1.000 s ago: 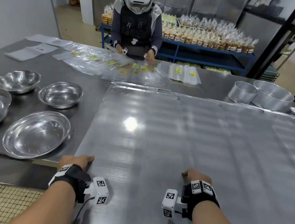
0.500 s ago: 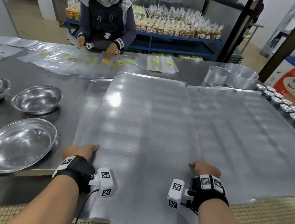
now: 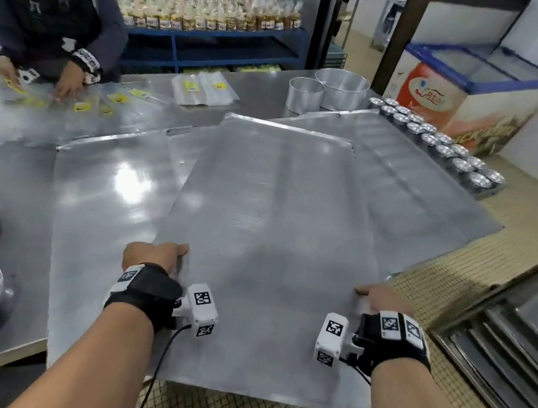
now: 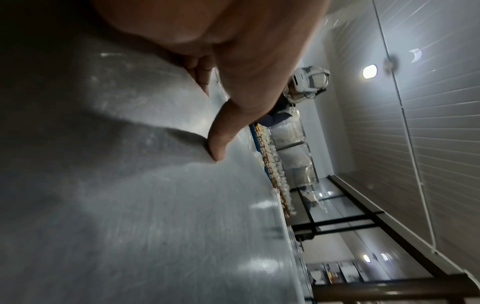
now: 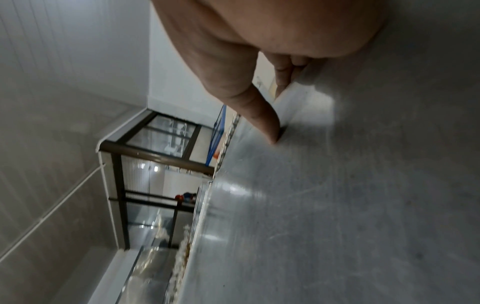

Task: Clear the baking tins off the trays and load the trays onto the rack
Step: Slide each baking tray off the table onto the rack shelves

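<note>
Hands gripped tray sides: left hand, right hand, thumbs on top, fingers hidden beneath. Tray overhung counter.

Both forearms reach forward, left hand and right hand gripping, thumbs on top.
</note>
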### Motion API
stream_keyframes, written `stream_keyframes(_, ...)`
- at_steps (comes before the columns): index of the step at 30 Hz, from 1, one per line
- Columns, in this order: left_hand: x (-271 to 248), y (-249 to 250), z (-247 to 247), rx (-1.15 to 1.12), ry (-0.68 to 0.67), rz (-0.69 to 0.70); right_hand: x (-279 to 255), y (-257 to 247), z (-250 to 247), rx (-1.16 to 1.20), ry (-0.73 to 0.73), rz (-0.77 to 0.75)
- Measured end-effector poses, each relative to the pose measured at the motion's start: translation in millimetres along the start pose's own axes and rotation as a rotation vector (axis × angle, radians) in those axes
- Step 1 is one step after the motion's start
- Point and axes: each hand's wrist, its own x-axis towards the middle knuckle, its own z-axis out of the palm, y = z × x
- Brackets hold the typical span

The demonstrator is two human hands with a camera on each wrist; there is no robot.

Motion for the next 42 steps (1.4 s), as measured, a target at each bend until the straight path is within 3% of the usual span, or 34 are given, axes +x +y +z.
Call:
stream_keyframes(4,-22,11,46,0.063,-0.075,0.037,14,0,-54,0.044,-0.008,0.094)
stream_keyframes(8,-54,21,98,0.085,-0.155,0.070,15,-4,-113,0.064,0.205,0.118)
stream_keyframes(15,-115,31,178,0.147,-0.300,0.172,18,1,-205,0.162,0.368,0.161)
stream_keyframes(27,-228,22,285,0.275,-0.526,0.312,-12,37,-341,0.426,0.588,0.153)
stream_keyframes(35,-280,-4,376,0.344,-0.668,0.387,-9,60,-424,0.412,0.696,0.199)
stream_keyframes(38,-338,-1,370,0.405,-0.729,0.423,-9,67,-455,0.417,0.745,0.221)
stream_keyframes(42,-373,-8,391,0.427,-0.795,0.450,-4,75,-487,0.470,0.783,0.257)
